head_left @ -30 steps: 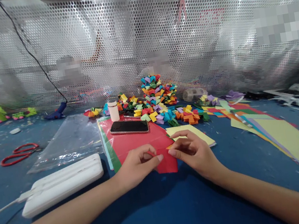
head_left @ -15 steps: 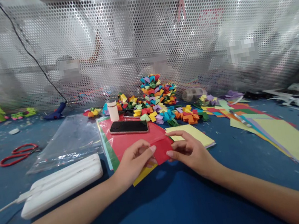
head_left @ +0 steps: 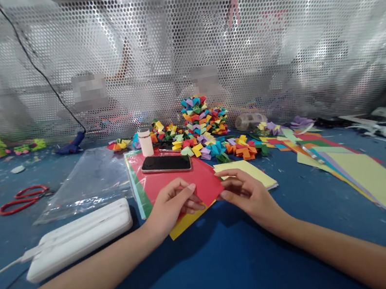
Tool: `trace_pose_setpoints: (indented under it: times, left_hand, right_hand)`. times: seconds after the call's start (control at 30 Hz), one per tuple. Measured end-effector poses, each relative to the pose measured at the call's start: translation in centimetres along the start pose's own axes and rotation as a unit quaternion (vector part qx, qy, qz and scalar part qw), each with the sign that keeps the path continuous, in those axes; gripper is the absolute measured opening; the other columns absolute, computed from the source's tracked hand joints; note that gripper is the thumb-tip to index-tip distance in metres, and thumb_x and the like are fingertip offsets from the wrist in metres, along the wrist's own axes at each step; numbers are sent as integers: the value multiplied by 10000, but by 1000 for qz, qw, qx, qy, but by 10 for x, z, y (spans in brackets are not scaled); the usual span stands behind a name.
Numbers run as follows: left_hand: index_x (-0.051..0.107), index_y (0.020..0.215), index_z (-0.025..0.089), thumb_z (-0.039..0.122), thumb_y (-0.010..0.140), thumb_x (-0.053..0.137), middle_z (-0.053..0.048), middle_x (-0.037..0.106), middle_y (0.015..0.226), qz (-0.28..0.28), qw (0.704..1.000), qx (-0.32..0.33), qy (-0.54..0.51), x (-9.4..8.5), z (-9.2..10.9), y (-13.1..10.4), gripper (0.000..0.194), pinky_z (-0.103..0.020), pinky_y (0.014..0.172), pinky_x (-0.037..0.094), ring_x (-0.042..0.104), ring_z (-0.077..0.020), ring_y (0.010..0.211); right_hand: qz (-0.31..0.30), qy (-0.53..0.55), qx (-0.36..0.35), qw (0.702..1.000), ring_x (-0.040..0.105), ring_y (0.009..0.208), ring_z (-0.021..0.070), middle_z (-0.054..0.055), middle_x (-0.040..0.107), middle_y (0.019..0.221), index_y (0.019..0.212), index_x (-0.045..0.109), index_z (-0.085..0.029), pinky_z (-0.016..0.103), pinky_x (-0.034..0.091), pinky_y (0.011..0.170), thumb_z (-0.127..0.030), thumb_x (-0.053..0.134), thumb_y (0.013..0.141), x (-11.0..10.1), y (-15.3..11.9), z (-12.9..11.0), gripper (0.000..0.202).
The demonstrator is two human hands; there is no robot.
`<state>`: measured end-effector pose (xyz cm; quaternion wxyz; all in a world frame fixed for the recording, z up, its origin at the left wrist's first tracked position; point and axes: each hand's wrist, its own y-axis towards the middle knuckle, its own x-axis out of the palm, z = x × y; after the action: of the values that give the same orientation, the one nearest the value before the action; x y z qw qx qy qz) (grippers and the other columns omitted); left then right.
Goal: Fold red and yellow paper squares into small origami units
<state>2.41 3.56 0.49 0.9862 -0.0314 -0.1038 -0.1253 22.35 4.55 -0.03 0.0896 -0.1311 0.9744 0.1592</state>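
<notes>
Over the lower right part of a large red paper sheet (head_left: 133, 166), my left hand (head_left: 175, 204) has its thumb and fingers apart, with no folded piece visible in them. Facing it, my right hand (head_left: 248, 194) has curled fingers, its thumb and fingertips closed at a red paper edge (head_left: 219, 189). Red lies against red here, so I cannot tell whether this edge is a separate small piece or the big sheet's corner. Yellow paper (head_left: 187, 222) shows beneath the left fingers. A black phone (head_left: 165, 164) rests on the red sheet.
Pale yellow sheets (head_left: 265, 179) lie behind my right hand. Folded paper units (head_left: 198, 119) form a colourful stack at the back. A white power strip (head_left: 82, 237), red-handled scissors (head_left: 24, 198) and a plastic bag (head_left: 84, 182) are left. Coloured sheets (head_left: 375, 173) lie right.
The small red paper that stood out between both hands no longer shows separately. My left fingers have opened and straightened; the right hand has shifted slightly right.
</notes>
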Motion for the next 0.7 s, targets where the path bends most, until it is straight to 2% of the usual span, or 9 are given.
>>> trace_pose_setpoints:
  times: [0.27, 0.47, 0.7]
  left_hand:
    - [487, 692, 164, 280, 842, 578, -8, 707, 667, -18, 1000, 0, 3, 1, 1, -1, 210, -181, 553, 464, 684, -108, 590]
    - [479, 683, 164, 275, 842, 576, -2, 699, 641, -26, 1000, -1, 6, 1, -1, 0, 217, -182, 546, 454, 683, -111, 581]
    - [481, 678, 158, 252, 854, 554, 0, 693, 636, -28, 1000, 0, 13, 2, 1, -1, 213, -175, 521, 432, 676, -107, 563]
  right_hand:
    - [18, 30, 32, 999, 644, 697, 135, -4, 658, 736, 1012, 589, -215, 263, 508, 710, -292, 614, 791, 0, 1, -5, 235]
    - [20, 26, 55, 998, 630, 712, 153, 14, 668, 776, 1021, 633, -201, 297, 500, 731, -326, 627, 753, -1, 2, -4, 295]
    - [43, 59, 72, 995, 630, 723, 156, 17, 698, 846, 969, 698, -228, 312, 501, 750, -327, 650, 726, 0, 5, -4, 267]
